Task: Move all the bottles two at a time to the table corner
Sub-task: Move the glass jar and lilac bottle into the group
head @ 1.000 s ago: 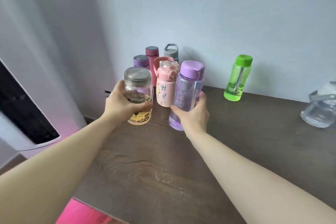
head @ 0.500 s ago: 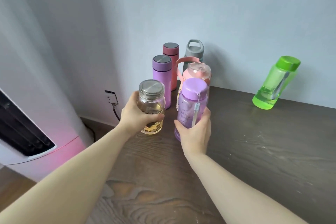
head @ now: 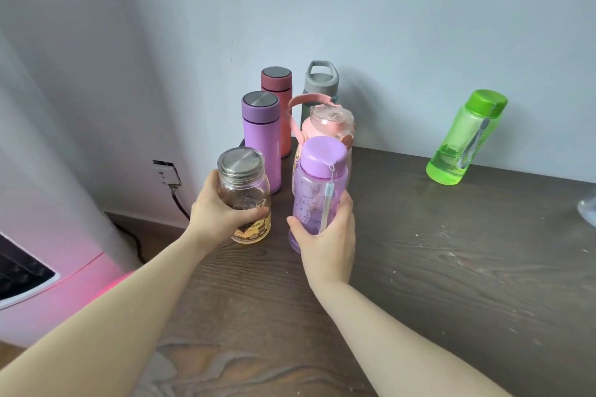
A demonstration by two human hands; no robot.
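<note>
My left hand (head: 219,216) grips a clear glass jar bottle (head: 244,185) with a metal lid, its base on the dark wooden table (head: 451,267) near the left edge. My right hand (head: 325,242) holds a translucent purple bottle (head: 317,184) with a purple cap, standing just right of the jar. Behind them in the corner stand a purple flask (head: 261,135), a red flask (head: 277,87), a grey-lidded bottle (head: 319,84) and a pink bottle (head: 329,122) with a handle. A green bottle (head: 464,138) stands apart by the wall at the right.
The wall runs right behind the bottles. A clear bottle's edge (head: 588,208) shows at the far right. Left of the table, a wall socket (head: 166,171) with a cable and a pink-lit white appliance (head: 38,267) stand below table level.
Both hands carried the jar and the purple bottle toward the corner cluster and lowered them onto the table. The view has shifted closer to the corner.
</note>
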